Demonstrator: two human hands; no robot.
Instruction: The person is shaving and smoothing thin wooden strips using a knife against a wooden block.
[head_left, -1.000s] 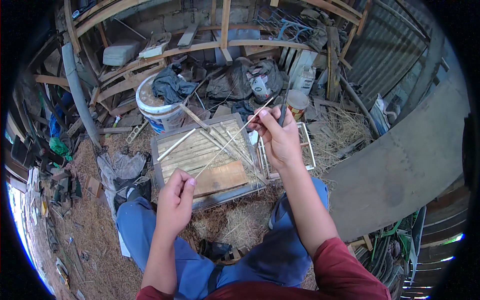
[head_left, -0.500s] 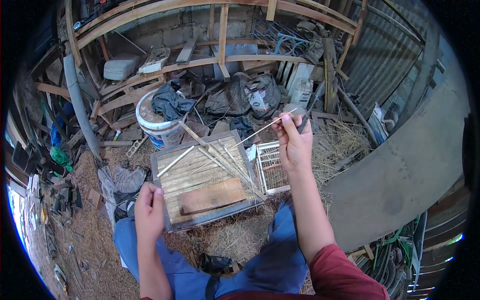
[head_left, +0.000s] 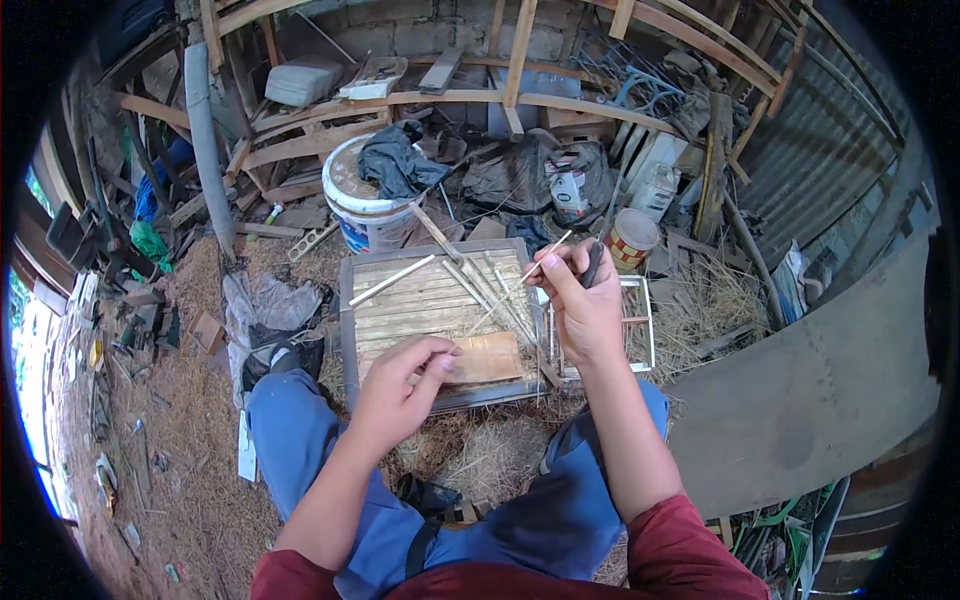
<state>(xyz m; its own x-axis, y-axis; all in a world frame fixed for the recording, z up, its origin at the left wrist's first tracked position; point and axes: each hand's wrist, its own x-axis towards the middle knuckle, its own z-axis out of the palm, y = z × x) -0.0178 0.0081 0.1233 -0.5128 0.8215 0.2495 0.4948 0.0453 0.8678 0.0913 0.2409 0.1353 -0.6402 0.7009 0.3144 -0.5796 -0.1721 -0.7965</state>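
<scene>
My right hand (head_left: 585, 310) pinches a thin wooden stick (head_left: 512, 290), which slants down to the left over the board. A short black handle (head_left: 594, 264) also sticks up from that hand; the rest of that tool is hidden. My left hand (head_left: 405, 385) hovers over the board's near-left part, fingers bent and thumb a little apart, close to the stick's lower end. Beneath lies a slatted wooden board (head_left: 385, 325) with a dark frame. On it rest a brown wood block (head_left: 490, 358), a pale stick (head_left: 392, 281) and several thin strips (head_left: 480, 285).
Right of the board lies a white-framed slatted rack (head_left: 640, 315), partly behind my right hand. Beyond stand a white bucket (head_left: 350, 200) topped with black plastic and a red-and-yellow can (head_left: 632, 240). A large grey sheet (head_left: 800, 400) leans at the right. Straw and shavings cover the ground.
My left hand has moved right and over the board, toward the stick's lower end. My right hand has lowered slightly, still with the stick and black handle. The view has shifted left.
</scene>
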